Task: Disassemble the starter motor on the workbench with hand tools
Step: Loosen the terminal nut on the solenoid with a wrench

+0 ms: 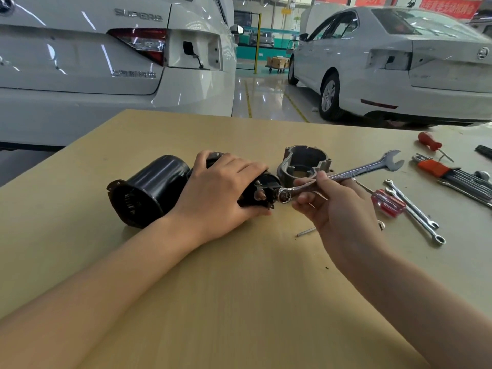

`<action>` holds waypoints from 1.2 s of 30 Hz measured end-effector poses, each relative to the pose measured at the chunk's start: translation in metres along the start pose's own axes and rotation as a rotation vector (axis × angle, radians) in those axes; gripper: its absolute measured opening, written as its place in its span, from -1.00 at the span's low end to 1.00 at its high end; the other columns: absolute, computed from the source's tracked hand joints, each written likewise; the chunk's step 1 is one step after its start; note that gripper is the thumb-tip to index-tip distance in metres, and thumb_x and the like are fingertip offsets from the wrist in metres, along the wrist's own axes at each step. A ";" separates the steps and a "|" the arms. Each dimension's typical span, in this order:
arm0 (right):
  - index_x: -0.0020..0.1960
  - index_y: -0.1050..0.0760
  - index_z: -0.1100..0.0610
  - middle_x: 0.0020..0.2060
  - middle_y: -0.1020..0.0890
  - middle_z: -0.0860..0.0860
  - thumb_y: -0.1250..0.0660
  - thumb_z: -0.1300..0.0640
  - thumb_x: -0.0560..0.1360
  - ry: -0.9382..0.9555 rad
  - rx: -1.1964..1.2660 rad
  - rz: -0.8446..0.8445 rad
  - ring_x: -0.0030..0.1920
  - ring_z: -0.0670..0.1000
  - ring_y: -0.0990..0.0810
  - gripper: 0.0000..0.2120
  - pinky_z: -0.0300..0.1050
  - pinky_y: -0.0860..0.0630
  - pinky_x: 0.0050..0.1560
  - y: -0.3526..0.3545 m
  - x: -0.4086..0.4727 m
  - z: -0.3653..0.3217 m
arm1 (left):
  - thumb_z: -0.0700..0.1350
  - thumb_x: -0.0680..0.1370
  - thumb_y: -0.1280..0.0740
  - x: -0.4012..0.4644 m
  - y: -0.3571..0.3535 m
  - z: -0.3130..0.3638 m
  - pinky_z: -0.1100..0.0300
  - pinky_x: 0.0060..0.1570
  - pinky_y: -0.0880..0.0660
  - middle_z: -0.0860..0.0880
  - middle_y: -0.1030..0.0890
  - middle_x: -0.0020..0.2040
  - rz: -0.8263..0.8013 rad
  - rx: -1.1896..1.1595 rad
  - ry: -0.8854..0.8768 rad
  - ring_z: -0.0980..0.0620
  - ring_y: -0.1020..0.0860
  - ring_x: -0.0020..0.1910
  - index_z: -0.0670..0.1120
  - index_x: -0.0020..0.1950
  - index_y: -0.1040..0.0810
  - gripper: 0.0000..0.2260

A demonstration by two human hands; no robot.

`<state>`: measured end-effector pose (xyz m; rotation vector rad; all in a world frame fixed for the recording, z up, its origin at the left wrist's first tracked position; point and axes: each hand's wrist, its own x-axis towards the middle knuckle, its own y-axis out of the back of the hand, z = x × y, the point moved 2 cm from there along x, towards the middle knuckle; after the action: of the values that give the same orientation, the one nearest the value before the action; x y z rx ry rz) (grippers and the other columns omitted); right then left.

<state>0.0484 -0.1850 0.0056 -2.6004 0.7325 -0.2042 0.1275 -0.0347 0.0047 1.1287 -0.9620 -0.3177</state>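
Head view: your left hand wraps the motor on the bench, fingers curled over it. Right hand pinches the wrench, ring end on the nut just past your left fingertips. Seat it square, turn steadily.

two bare forearms enter from the lower edge. left hand and right hand: no gloves, rings, watch or wristbands. no sleeve covers either arm in view. fingernails are short and unpainted.
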 end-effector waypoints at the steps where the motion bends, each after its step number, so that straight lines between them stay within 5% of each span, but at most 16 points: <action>1: -0.02 -0.41 0.28 -0.37 -0.66 0.11 -0.17 0.26 0.63 0.002 0.002 0.001 -0.50 -0.03 -0.54 -0.90 -0.12 -0.58 -0.36 0.000 0.000 0.000 | 0.32 0.36 -0.22 0.000 0.000 0.000 -0.11 0.29 -0.19 0.03 -0.58 0.21 0.002 -0.003 0.001 -0.02 -0.49 0.24 -0.01 0.32 -0.49 -0.37; 12: -0.08 -0.42 0.16 -0.33 -0.64 0.07 -0.15 0.26 0.63 0.131 -0.176 -0.067 -0.45 -0.01 -0.55 -0.86 -0.11 -0.57 -0.31 -0.004 0.000 -0.003 | 0.27 0.39 -0.39 0.000 -0.001 0.000 -0.12 0.31 -0.18 0.04 -0.57 0.22 0.026 0.012 -0.010 -0.01 -0.48 0.25 0.00 0.34 -0.48 -0.40; 20: 0.16 -0.45 -0.03 -0.32 -0.60 -0.02 -0.23 0.25 0.60 0.452 -0.580 -0.275 -0.38 -0.10 -0.47 -0.77 -0.19 -0.47 -0.30 -0.022 0.003 -0.006 | 0.29 0.39 -0.30 -0.001 0.000 0.000 -0.12 0.33 -0.14 0.06 -0.55 0.25 0.006 0.011 0.005 0.01 -0.45 0.28 0.01 0.34 -0.46 -0.40; 26: 0.11 -0.55 0.20 -0.29 -0.56 -0.17 -0.27 0.20 0.57 0.713 -0.930 -0.422 -0.24 -0.16 -0.54 -0.84 -0.37 -0.44 -0.23 -0.028 -0.004 -0.001 | 0.24 0.39 -0.35 -0.001 -0.001 -0.001 -0.24 0.26 -0.31 0.01 -0.61 0.14 0.050 0.047 -0.016 -0.04 -0.53 0.19 -0.07 0.21 -0.55 -0.48; 29: 0.11 -0.55 0.18 -0.31 -0.55 -0.16 -0.25 0.21 0.58 0.671 -0.912 -0.433 -0.24 -0.11 -0.55 -0.85 -0.30 -0.46 -0.21 -0.028 -0.002 -0.004 | 0.27 0.38 -0.30 0.000 -0.001 -0.001 -0.22 0.27 -0.29 0.03 -0.60 0.16 0.041 0.041 -0.015 -0.03 -0.52 0.21 -0.05 0.23 -0.54 -0.45; 36: 0.09 -0.55 0.17 -0.33 -0.54 0.05 -0.18 0.23 0.61 0.318 -0.432 -0.290 -0.38 -0.09 -0.40 -0.82 -0.21 -0.35 -0.34 -0.022 0.001 -0.013 | 0.29 0.39 -0.32 0.000 -0.001 -0.002 -0.12 0.33 -0.16 0.06 -0.55 0.25 0.010 0.009 0.002 0.00 -0.45 0.28 0.02 0.36 -0.45 -0.38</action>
<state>0.0565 -0.1731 0.0273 -3.1282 0.5416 -0.6197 0.1292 -0.0337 0.0032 1.1324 -0.9678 -0.3044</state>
